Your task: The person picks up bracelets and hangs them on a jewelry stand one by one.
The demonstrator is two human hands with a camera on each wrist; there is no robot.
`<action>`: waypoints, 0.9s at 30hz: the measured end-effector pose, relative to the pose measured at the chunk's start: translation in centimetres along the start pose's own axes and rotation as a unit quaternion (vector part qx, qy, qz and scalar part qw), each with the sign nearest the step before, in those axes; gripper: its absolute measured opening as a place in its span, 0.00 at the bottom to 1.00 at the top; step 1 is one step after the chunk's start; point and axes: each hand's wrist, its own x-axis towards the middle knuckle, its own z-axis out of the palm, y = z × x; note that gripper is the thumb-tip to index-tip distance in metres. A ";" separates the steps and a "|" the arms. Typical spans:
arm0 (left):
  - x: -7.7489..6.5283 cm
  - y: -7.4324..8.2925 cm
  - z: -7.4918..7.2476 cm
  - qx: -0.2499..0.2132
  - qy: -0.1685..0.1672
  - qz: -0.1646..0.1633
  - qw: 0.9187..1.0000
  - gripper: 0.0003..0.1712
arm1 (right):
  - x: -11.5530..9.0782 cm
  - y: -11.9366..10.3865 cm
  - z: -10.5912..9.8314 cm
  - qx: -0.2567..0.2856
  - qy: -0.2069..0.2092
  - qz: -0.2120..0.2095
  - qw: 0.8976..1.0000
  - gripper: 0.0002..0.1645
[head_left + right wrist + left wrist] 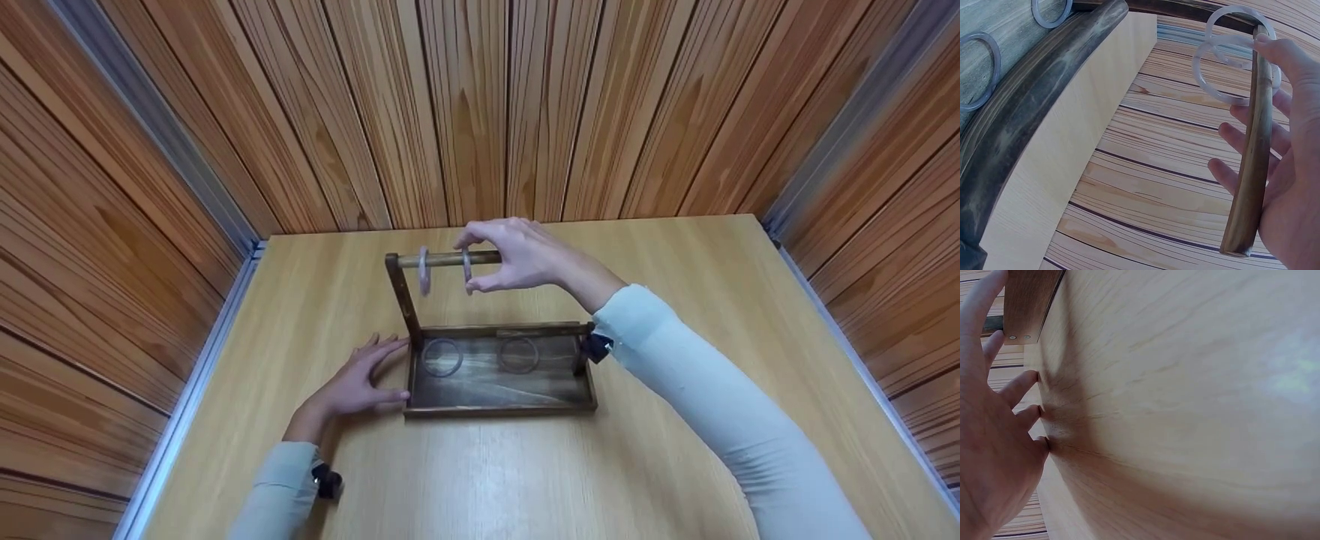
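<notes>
A dark wooden stand has a tray (pixel 499 411), an upright post (pixel 403 300) at its left end and a horizontal bar (pixel 444 260) on top. My right hand (pixel 529 256) pinches a pale, translucent bangle (pixel 466 268) between thumb and fingers. This bangle encircles the bar, whose free end lies along my palm in the right wrist view. Closer to the post, a second bangle (pixel 424 277) hangs on the bar. My left hand (pixel 354 384), fingers spread, touches the tray's left side with its thumb and index finger; several fingertips meet the tabletop in the left wrist view.
Inside the tray lie two more bangles, a left one (pixel 424 358) and a right one (pixel 538 356). The stand sits on a light wooden table (pixel 480 480). Wood-plank walls (pixel 465 112) enclose the table at the back and sides.
</notes>
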 end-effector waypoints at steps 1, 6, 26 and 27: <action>0.0 0.0 0.0 0.000 0.000 -0.001 1.000 0.55 | 0.0 0.0 0.0 0.000 0.001 0.000 1.000 0.36; 0.0 0.0 -0.1 0.000 -0.003 -0.007 1.000 0.55 | 0.1 0.1 0.2 0.001 0.001 0.001 1.000 0.39; 0.2 -0.1 -0.2 -0.005 -0.003 0.001 1.000 0.55 | -0.4 0.2 -0.4 -0.006 0.017 0.001 1.000 0.39; 0.2 -0.1 -0.2 -0.006 -0.004 0.001 1.000 0.55 | -0.6 0.2 -0.4 -0.006 0.019 0.004 1.000 0.38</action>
